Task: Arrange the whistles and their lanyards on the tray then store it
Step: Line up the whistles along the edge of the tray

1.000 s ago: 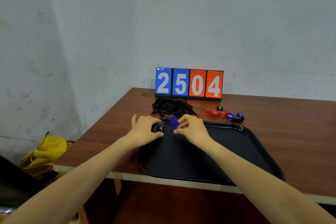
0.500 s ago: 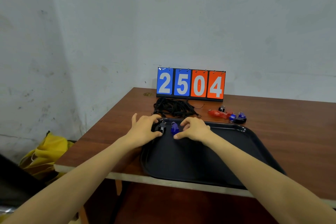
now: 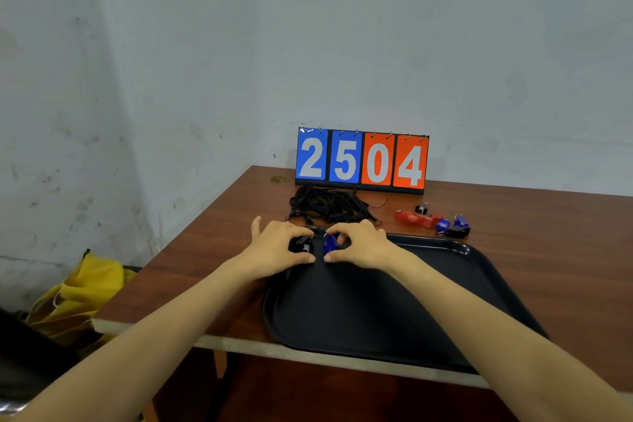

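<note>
Colours showing across the table and wall

Showing a matte black tray (image 3: 376, 312) on a reddish-brown wood-grain table (image 3: 548, 233) with a pale edge; a black whistle (image 3: 301, 245) beside a deep blue whistle (image 3: 329, 243) at the tray's far left corner; a tangle of black lanyards (image 3: 329, 204); further right, a red whistle (image 3: 412, 218) and two more blue ones (image 3: 452, 224); a scoreboard (image 3: 362, 161) displaying white digits 2 and 5 on blue, 0 and 4 on orange; a yellow bag (image 3: 82, 298) lying low left; a scuffed whitish wall (image 3: 171, 62).
</note>
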Tool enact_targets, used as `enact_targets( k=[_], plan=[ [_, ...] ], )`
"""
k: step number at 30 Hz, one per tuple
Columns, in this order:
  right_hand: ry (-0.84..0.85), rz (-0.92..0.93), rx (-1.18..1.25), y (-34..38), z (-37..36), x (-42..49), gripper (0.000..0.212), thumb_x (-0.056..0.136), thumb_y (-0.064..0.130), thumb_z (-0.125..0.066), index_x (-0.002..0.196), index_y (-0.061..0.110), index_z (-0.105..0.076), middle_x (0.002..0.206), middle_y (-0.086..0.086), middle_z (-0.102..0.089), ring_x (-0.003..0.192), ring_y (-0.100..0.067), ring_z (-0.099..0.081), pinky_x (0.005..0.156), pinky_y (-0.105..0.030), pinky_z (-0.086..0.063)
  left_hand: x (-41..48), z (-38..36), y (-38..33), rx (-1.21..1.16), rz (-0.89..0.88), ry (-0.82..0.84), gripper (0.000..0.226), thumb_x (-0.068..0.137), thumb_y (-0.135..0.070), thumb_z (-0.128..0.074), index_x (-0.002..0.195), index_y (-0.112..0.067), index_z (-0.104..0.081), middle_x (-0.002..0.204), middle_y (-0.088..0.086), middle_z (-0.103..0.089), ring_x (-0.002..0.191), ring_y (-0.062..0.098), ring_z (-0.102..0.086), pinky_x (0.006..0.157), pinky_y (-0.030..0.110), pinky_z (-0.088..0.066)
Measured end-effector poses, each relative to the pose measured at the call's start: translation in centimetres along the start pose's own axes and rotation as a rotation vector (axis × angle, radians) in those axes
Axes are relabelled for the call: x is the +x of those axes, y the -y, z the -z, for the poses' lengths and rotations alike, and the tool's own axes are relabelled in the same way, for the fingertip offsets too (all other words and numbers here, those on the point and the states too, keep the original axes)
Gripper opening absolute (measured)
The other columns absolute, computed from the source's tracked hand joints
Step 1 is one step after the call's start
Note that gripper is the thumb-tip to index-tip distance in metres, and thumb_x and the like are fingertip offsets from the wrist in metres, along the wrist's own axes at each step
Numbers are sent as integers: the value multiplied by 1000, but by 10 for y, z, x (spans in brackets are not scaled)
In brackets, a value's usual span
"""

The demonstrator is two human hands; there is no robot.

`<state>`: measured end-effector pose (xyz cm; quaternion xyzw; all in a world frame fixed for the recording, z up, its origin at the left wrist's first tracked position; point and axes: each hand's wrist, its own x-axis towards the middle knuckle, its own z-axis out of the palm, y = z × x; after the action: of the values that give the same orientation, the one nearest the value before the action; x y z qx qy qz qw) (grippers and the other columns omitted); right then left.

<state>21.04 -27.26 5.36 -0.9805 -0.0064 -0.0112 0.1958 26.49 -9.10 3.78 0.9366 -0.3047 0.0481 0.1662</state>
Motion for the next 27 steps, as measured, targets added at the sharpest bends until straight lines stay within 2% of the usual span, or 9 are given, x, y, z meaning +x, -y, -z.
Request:
enact_targets(
  k=[6, 9, 13, 15, 17, 21, 24, 27],
  plan=[
    [16, 24, 29, -1, -1, 1, 55, 80, 41, -69, 130, 28, -49, 103, 9, -53, 118, -20, -46, 102, -45, -32, 2, -3, 3, -7, 25, 1, 50, 83, -56, -57, 129, -37, -50, 128, -6, -57, 129, 16, -42, 112, 56, 3],
    [28, 37, 44, -1, 0, 0, 59, 79, 40, -70, 132, 27, -47, 102, 9, -55, 115, -19, -49, 102, -44, -33, 3, -2, 1, -26, 35, -1, 53, 82, -54, -58, 131, -37, -47, 129, -6, -57, 130, 16, -42, 112, 56, 4],
    [78, 31, 106, -5, 8, -2, 71, 77, 34, -74, 138, 24, -39, 107, 5, -60, 110, -16, -52, 106, -49, -35, 1, 0, 4, -117, 48, -1, 67, 80, -51, -64, 139, -35, -36, 127, -8, -58, 129, 16, -44, 113, 55, 4],
    [94, 20, 135, -8, 15, -5, 71, 77, 31, -74, 138, 22, -39, 110, 3, -59, 106, -14, -52, 104, -45, -38, 0, 1, 6, -132, 62, 1, 69, 79, -50, -65, 139, -33, -35, 128, -9, -57, 129, 16, -44, 113, 55, 4],
    [99, 12, 163, -11, 20, -9, 69, 79, 28, -73, 138, 19, -39, 117, -1, -59, 103, -11, -51, 98, -35, -43, -1, 2, 7, -135, 70, 8, 67, 80, -49, -65, 138, -33, -36, 128, -9, -57, 130, 16, -43, 113, 55, 4],
    [73, 18, 177, -14, 22, -11, 63, 79, 28, -73, 135, 18, -44, 120, -3, -59, 101, -10, -50, 89, -26, -42, -4, 2, 5, -136, 78, 5, 65, 81, -48, -64, 137, -31, -38, 129, -9, -57, 130, 16, -43, 114, 55, 4],
    [56, 34, 178, -10, 17, -7, 64, 79, 33, -73, 134, 20, -45, 119, -2, -59, 105, -13, -52, 94, -31, -44, -5, 2, 2, -106, 77, -5, 63, 81, -49, -63, 137, -32, -40, 129, -8, -57, 131, 17, -42, 113, 55, 3],
    [45, 61, 145, -6, 11, -3, 65, 78, 39, -72, 135, 24, -45, 120, -3, -58, 115, -20, -52, 102, -41, -43, -5, 3, 0, -48, 54, -10, 60, 81, -51, -61, 136, -35, -43, 129, -7, -57, 131, 16, -41, 112, 58, 3]
  ],
)
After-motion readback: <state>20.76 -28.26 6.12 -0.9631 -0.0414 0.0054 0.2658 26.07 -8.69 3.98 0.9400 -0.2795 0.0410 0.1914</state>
